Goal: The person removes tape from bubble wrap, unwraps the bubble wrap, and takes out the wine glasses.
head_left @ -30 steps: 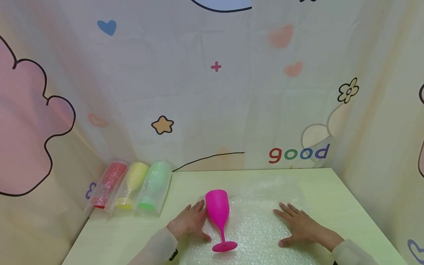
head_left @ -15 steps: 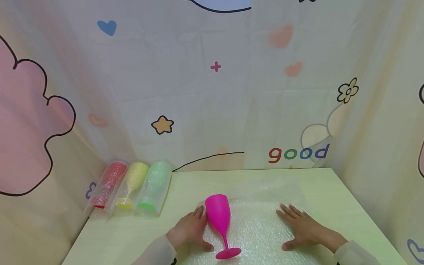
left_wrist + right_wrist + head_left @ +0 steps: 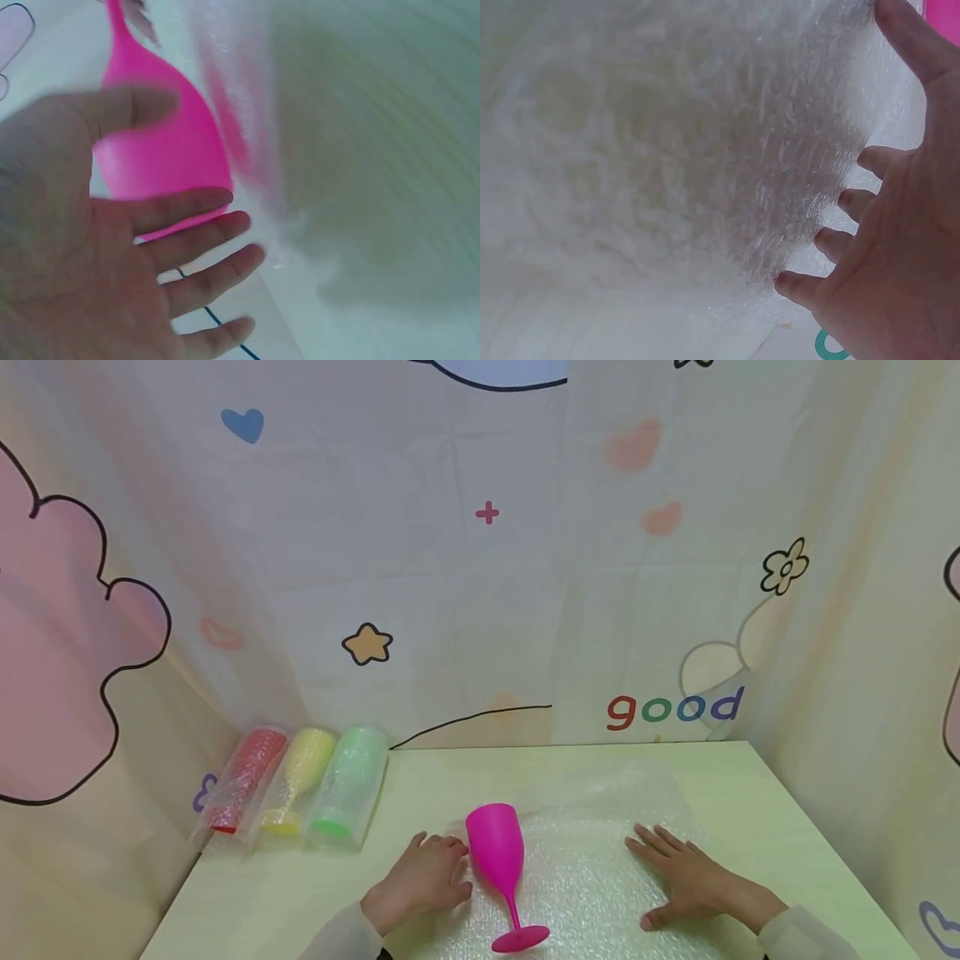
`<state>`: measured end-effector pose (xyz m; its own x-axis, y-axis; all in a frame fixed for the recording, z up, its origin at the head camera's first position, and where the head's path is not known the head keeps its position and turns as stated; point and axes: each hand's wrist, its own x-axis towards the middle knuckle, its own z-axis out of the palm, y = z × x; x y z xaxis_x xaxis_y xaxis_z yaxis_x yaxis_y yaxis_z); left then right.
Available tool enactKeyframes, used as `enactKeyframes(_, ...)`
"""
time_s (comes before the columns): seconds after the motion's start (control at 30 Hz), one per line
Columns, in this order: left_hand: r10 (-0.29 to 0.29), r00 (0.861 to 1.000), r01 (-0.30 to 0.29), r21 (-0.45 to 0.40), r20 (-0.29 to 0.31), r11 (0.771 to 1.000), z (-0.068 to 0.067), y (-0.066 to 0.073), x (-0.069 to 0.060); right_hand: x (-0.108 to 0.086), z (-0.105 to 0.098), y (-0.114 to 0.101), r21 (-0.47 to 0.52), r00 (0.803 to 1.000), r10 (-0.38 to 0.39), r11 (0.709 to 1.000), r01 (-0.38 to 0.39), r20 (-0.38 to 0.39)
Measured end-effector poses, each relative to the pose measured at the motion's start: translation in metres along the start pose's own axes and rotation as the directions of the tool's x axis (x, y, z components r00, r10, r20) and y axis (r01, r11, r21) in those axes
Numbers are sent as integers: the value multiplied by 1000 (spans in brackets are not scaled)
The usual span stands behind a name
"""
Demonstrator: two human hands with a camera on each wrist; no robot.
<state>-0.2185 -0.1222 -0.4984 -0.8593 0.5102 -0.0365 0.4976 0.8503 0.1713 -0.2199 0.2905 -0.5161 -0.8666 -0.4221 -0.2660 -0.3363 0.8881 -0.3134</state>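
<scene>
Bubble wrap [image 3: 577,868] lies spread out on the counter [image 3: 427,777], clear and shiny. On its left part is the pink cup [image 3: 497,852], lying on its side. Its wide top points away from the person, and its round foot points back, a bit to the right.

The left hand [image 3: 420,877] is just beside the cup, on its left. Its fingers are loosely stretched, with the thumb held apart, and it grips nothing. I cannot tell if the fingertips touch the cup. The right hand [image 3: 690,881] is spread wide over the right side of the wrap, palm down, with nothing in it. Both arms have pale sleeves [image 3: 341,935].

At the back left of the counter, three bundles lie side by side in clear wrap: a red bundle [image 3: 253,768], a yellow bundle [image 3: 311,760] shaped like a cup, and a green bundle [image 3: 356,777]. Behind them hangs a pale cloth [image 3: 457,560] with a yellow star [image 3: 367,644], a blue heart [image 3: 243,425] and the word "good" [image 3: 675,708] in bright letters.
</scene>
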Motion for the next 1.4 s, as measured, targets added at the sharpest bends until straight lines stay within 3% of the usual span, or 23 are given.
enactKeyframes(0.07,-1,998,-4,-67,-66,998,-4,4,-1,0,-1,0,3,1000,2,1000,-2,0)
enactKeyframes(0.13,-16,997,3,-157,-81,988,-7,11,-2,1,-1,-1,3,1000,3,1000,-3,-1)
enactKeyframes(0.27,-66,998,61,-318,-7,946,-7,27,-6,1,-1,-2,7,1000,6,1000,-6,-4)
enactKeyframes(0.4,-105,992,126,-400,74,908,-2,40,-7,1,-1,-2,16,1000,6,1000,-6,-5)
enactKeyframes(0.63,-145,977,209,-548,158,810,11,53,-8,0,-1,-1,-1,1000,-9,1000,9,-21)
enactKeyframes(0.73,-130,977,203,-556,167,806,15,58,-9,-1,-1,0,-4,999,-14,1000,14,-30)
enactKeyframes(0.87,-107,986,158,-517,127,841,20,63,-9,0,0,2,-2,999,-20,1000,20,-35)
enactKeyframes(0.97,-90,992,122,-512,87,850,24,64,-8,0,2,2,10,999,-20,1000,21,-32)
enactKeyframes(1.1,-74,995,96,-562,62,821,26,65,-6,-2,2,1,17,999,-16,1000,17,-29)
enactKeyframes(1.2,-93,994,110,-603,60,790,26,67,-5,-2,1,-1,20,1000,-13,1000,14,-27)
enactKeyframes(1.33,-151,985,168,-640,82,750,25,70,-5,-2,0,-2,16,1000,-10,1000,10,-27)
enactKeyframes(1.4,-179,979,196,-642,92,741,25,71,-5,-2,1,-1,14,1000,-10,1000,10,-29)
